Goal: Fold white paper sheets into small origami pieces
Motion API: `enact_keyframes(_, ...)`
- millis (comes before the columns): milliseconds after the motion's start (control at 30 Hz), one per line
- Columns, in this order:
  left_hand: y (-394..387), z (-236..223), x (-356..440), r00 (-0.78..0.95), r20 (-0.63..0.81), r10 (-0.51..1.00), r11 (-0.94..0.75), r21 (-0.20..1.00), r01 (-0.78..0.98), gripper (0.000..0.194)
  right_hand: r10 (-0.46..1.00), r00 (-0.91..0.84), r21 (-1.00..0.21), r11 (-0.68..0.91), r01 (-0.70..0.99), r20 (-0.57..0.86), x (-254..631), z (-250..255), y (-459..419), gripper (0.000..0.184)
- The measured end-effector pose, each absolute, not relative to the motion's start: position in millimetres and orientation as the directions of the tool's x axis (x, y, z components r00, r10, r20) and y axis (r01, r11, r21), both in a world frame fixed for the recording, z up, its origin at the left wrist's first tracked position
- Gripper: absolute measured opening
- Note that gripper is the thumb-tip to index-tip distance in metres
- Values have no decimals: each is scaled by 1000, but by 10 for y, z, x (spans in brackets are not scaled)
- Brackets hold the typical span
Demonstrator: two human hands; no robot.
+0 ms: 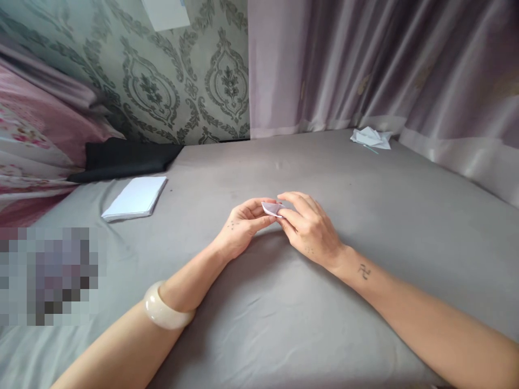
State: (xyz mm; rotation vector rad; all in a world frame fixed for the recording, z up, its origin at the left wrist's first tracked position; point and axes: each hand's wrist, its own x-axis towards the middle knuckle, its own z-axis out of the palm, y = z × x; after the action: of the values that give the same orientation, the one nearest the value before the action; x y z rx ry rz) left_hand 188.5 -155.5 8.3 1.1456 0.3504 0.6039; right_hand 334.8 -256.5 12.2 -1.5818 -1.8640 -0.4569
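Between my two hands is a small piece of folded white paper (271, 208), held just above the grey sheet. My left hand (245, 224) pinches it from the left, thumb below and fingers behind. On the other side, my right hand (310, 227) has its thumb and a finger on the paper's right end, the index finger reaching into or over the fold. The right fingertips partly hide that end, so the exact fold cannot be made out. A pale bangle (168, 309) circles my left wrist.
A stack of white paper (135, 198) lies at the left, before a folded black cloth (130, 156). Several folded papers (370, 137) sit at the far right by the curtain (320, 70), a thin green stick (371, 149) beside them. A blurred patch (60, 275) covers something at the left.
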Motion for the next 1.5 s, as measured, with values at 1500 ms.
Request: enact_keyframes(1500,-1564,157,1909,649,-205,732,395,905,-160,20,929,271,-959,-203,-195,-252,3332,213,-2523,28)
